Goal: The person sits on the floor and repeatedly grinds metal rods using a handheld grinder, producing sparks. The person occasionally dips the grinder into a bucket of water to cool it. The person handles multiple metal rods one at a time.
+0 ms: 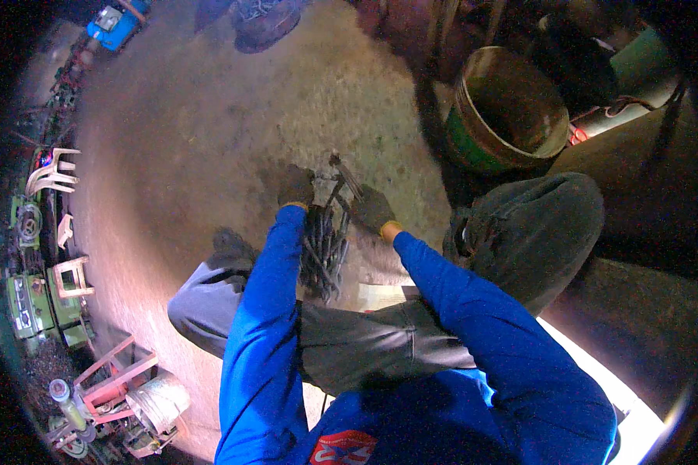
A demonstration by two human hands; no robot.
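My right hand [374,208], in a dark glove with a yellowish cuff, is closed around a few slim metal rods [348,177] that point up and to the left. One rod has a thicker end at its tip. Across from it, my left hand [295,187], also gloved, has its fingers curled in close to the tip of the rods. What those fingers hold, if anything, is too dark and small to make out. Below and between both hands lies a heap of dark metal rods [323,260] on the floor, in front of my seated lap.
A large green and brown bucket [459,139] stands at the upper right. Farther off is a dark round container [265,35] with things in it. White plastic chairs [54,174], green machinery [31,306] and a red metal frame [116,380] line the left side.
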